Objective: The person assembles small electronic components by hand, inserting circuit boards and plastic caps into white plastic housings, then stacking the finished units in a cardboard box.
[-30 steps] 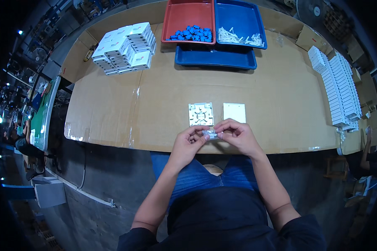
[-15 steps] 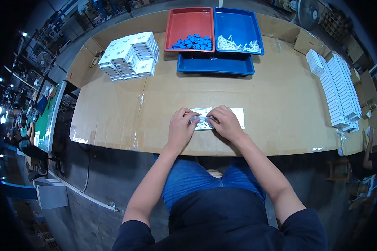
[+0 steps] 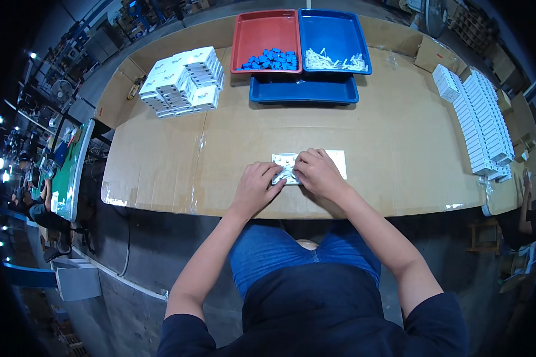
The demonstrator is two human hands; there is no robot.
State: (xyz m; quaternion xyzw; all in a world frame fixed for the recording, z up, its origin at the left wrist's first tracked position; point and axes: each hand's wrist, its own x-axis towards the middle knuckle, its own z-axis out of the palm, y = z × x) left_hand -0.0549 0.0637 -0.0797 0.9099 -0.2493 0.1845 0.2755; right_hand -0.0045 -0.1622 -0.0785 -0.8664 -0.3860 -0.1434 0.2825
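A white rectangular plastic housing lies on the cardboard-topped table close to the front edge, its inner side with small moulded parts facing up. My left hand grips its left end, thumb at the lower edge and fingers over the upper side. Bent over the right part is my right hand, fingertips pinched together down on the inner parts. Whatever small piece they hold is hidden under the fingers. A flat white panel shows to the right, beyond my right hand; its join with the housing is covered.
At the back stand a red tray with blue small parts, a blue tray with white slim parts, and another blue tray in front. White boxes are stacked left, white plastic units right.
My left hand has shifted slightly left and its thumb is lower on the housing. My right fingertips are drawn closer together. The whole view has moved a little.
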